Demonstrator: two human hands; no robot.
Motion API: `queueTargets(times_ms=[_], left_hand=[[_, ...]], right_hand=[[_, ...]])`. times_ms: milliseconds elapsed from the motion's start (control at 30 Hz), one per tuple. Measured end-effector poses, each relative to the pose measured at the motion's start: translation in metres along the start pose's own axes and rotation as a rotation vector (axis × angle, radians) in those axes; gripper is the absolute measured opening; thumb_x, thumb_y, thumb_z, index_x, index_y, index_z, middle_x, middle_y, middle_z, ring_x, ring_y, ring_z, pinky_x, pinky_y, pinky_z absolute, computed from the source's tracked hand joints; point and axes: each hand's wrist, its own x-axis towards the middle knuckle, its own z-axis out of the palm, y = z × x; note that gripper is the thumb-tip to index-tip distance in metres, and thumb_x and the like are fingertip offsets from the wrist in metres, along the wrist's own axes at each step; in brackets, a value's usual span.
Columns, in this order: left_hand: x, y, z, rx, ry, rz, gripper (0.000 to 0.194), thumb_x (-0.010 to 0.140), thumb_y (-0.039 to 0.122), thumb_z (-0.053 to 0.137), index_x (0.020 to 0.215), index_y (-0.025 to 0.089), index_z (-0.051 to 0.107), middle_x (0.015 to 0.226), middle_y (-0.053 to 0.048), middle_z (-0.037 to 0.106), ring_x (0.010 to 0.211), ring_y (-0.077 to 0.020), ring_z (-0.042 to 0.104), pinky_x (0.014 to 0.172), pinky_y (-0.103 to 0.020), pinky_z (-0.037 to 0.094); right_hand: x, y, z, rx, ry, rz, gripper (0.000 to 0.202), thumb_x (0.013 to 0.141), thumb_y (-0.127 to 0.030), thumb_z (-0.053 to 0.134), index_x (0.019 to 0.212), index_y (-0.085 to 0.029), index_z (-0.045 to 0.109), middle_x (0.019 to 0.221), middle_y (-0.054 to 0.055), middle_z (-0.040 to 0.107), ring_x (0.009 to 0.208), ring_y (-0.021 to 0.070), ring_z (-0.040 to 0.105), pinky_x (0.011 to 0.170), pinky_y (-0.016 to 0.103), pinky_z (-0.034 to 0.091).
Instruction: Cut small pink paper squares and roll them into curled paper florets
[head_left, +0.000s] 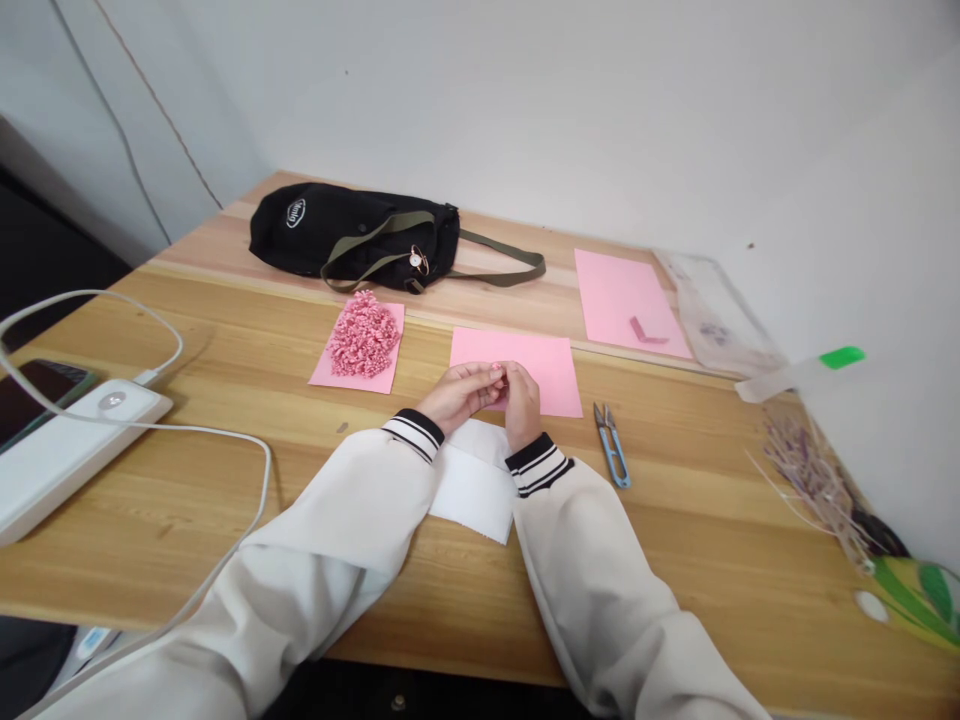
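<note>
My left hand (463, 394) and my right hand (523, 398) meet over the front of a pink sheet (536, 365). Both are closed, fingertips pinched together. A speck of pink shows at the fingertips, but what they hold is too small to name. Beneath my wrists lies a white sheet (471, 492), partly covered by the right cuff. To the left, a bunch of pink bead-tipped stamens (365, 338) rests on a smaller pink card (328, 374). Blue-handled thread snips (613, 446) lie to the right of my right hand.
A black bag (345, 225) with green straps lies at the back. Far right are another pink sheet (619, 290), a clear plastic bag (720, 310) and tangled strings (806, 470). On the left, a white power bank (90, 440) trails a cable beside a phone (45, 390).
</note>
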Motion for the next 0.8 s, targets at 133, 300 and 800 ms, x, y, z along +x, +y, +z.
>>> queueTargets(times_ms=[133, 300, 800], left_hand=[[0.0000, 0.0001, 0.0004, 0.003, 0.002, -0.009, 0.023, 0.057, 0.024, 0.076, 0.064, 0.010, 0.060, 0.057, 0.002, 0.058, 0.052, -0.0054, 0.051, 0.056, -0.020, 0.043], [-0.0001, 0.0002, 0.0000, 0.011, -0.004, -0.008, 0.024, 0.058, 0.025, 0.076, 0.063, 0.010, 0.059, 0.056, 0.002, 0.057, 0.052, -0.0055, 0.051, 0.056, -0.020, 0.043], [-0.0001, -0.0001, -0.0006, 0.011, -0.007, -0.010, 0.025, 0.058, 0.025, 0.076, 0.063, 0.010, 0.057, 0.057, 0.002, 0.056, 0.053, -0.0051, 0.051, 0.057, -0.020, 0.042]], right_hand=[[-0.0003, 0.0000, 0.0005, 0.002, -0.002, 0.000, 0.026, 0.078, -0.037, 0.040, 0.067, -0.019, 0.055, 0.063, -0.001, 0.053, 0.065, 0.0125, 0.049, 0.060, 0.025, 0.043], [-0.0007, -0.0009, 0.0005, 0.007, -0.011, -0.007, 0.025, 0.079, -0.035, 0.040, 0.067, -0.019, 0.055, 0.062, -0.001, 0.052, 0.064, 0.0122, 0.049, 0.060, 0.025, 0.043], [-0.0008, -0.0007, -0.0002, -0.027, -0.010, -0.023, 0.025, 0.080, -0.034, 0.039, 0.068, -0.018, 0.055, 0.059, -0.002, 0.052, 0.064, 0.0123, 0.050, 0.061, 0.025, 0.043]])
